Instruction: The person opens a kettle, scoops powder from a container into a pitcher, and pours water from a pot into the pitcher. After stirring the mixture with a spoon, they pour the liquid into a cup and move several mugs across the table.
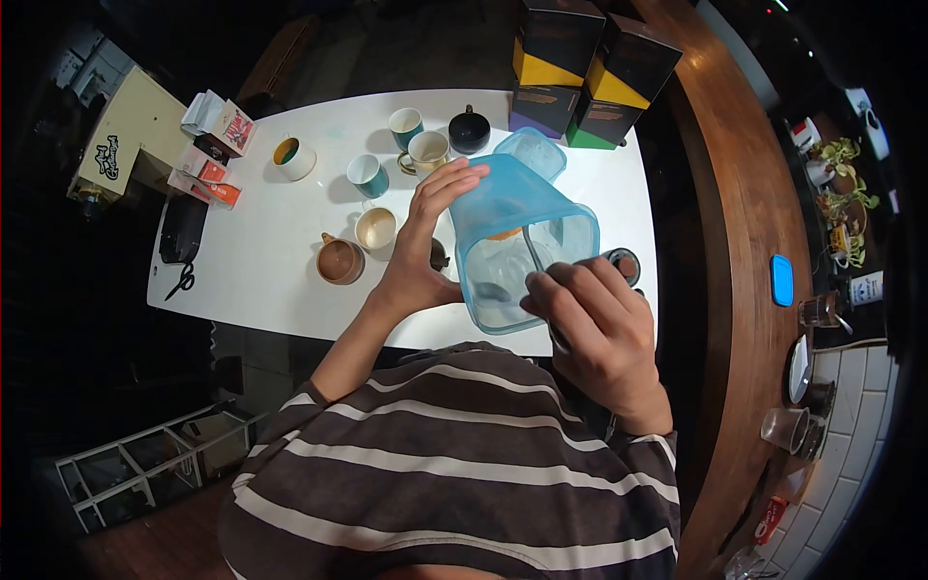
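My left hand (416, 253) grips the side of a translucent blue plastic container (512, 191), tilted so that its mouth faces me. My right hand (601, 333) is closed around a metal spoon (533, 249), which reaches into the container. The spoon's bowl lies near pale contents at the lower inside wall, and something orange shows deeper in. Behind the container is a light blue lid (546, 155). A small dark-rimmed jar (623, 265) stands just beyond my right hand. A cream mug (376, 229) and a brown mug (339, 259) are left of my left hand.
Further mugs, including a black mug (470, 130) and a teal cup (367, 176), stand on the white table (261, 242). Stacked dark boxes (590, 72) rise at the back right. Scissors (181, 281) lie at the left edge. A wooden counter (720, 193) runs along the right.
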Demonstrator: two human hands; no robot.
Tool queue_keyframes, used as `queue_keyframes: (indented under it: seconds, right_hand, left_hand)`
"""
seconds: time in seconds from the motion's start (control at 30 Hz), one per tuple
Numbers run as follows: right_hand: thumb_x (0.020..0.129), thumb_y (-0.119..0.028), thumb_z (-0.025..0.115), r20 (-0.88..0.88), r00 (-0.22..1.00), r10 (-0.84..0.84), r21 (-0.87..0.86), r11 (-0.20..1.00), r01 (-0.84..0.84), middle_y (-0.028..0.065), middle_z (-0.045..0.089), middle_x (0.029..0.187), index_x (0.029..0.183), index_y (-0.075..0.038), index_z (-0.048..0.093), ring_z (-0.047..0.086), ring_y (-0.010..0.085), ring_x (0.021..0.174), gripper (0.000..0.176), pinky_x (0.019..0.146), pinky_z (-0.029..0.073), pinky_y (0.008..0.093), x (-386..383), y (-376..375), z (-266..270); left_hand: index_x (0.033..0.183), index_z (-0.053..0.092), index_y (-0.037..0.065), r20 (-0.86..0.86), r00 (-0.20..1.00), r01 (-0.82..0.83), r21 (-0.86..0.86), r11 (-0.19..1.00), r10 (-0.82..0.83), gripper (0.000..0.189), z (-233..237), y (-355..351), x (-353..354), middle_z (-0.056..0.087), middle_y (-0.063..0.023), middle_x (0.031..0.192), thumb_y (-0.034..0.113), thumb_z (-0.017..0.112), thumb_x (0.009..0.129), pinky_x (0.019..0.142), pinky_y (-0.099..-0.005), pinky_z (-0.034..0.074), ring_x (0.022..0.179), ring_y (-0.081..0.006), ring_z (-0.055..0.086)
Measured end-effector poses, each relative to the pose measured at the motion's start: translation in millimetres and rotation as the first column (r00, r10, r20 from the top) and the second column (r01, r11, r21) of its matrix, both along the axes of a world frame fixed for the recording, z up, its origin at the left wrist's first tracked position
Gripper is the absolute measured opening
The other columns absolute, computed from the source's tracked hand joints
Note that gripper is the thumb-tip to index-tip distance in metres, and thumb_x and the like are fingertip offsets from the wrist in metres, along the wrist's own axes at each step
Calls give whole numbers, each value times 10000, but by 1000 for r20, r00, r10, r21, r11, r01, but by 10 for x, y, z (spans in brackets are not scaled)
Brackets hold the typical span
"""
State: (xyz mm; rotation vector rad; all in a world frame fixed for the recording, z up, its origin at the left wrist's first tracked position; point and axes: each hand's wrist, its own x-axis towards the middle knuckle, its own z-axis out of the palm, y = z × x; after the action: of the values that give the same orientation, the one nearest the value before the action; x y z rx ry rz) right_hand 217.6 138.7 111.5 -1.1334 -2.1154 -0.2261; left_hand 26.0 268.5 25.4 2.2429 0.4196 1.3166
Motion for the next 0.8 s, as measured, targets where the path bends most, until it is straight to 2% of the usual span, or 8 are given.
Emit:
queue_keyframes:
  seconds: [0.03, 0.27, 0.33, 0.5, 0.67, 0.8]
  right_hand:
    - [729, -75, 758, 3, 1000, 11, -49, 999, -11, 83, 594, 873, 1007, -2, 652, 597, 208, 739, 306, 524, 475, 315, 15, 6, -8]
    - [733, -75, 753, -49, 999, 11, -21, 1000, -12, 83, 581, 848, 992, -4, 646, 591, 215, 733, 290, 552, 484, 316, 11, -45, 35]
    - [751, -57, 746, -65, 998, 25, -100, 994, -31, 90, 587, 846, 976, -5, 653, 591, 224, 717, 250, 556, 487, 321, 43, 13, 14]
    - [750, -18, 747, -145, 988, -55, -29, 998, 52, 76, 575, 816, 962, 9, 645, 591, 228, 713, 237, 570, 491, 345, 1, -13, 33]
    - [749, -20, 756, -157, 987, -42, -123, 992, 23, 79, 571, 795, 964, 22, 640, 594, 230, 710, 248, 570, 488, 348, -8, 43, -7]
    - [753, -27, 755, -188, 982, 1, -48, 999, -10, 72, 557, 806, 978, 10, 633, 593, 225, 726, 258, 567, 489, 349, 34, -11, 31]
  left_hand:
    - [1444, 405, 129, -10, 1000, -7, 14, 1000, 7, 1135, 16, -6, 1, 489, -113, 1482, 236, 986, 474, 1204, -516, 299, 1434, -352, 378]
    - [1445, 404, 135, 21, 1000, 15, 3, 1000, -15, 1134, 11, -5, 30, 495, -104, 1477, 239, 990, 480, 1203, -514, 303, 1430, -348, 382]
    - [1443, 405, 138, 1, 1000, 11, 9, 1000, -11, 1135, 29, -25, 34, 495, -100, 1477, 240, 991, 478, 1204, -514, 303, 1430, -348, 382]
    - [1443, 406, 143, -13, 1000, 0, -7, 1000, 0, 1139, 10, -28, 36, 496, -94, 1476, 247, 993, 473, 1205, -512, 304, 1431, -349, 380]
    - [1439, 407, 140, -49, 998, -33, 20, 999, 34, 1138, 12, -28, 41, 495, -95, 1476, 261, 995, 472, 1208, -510, 302, 1430, -345, 381]
    - [1438, 409, 135, -27, 999, -27, -14, 1000, 27, 1120, -36, -19, 28, 494, -98, 1477, 267, 989, 489, 1207, -506, 300, 1430, -345, 382]
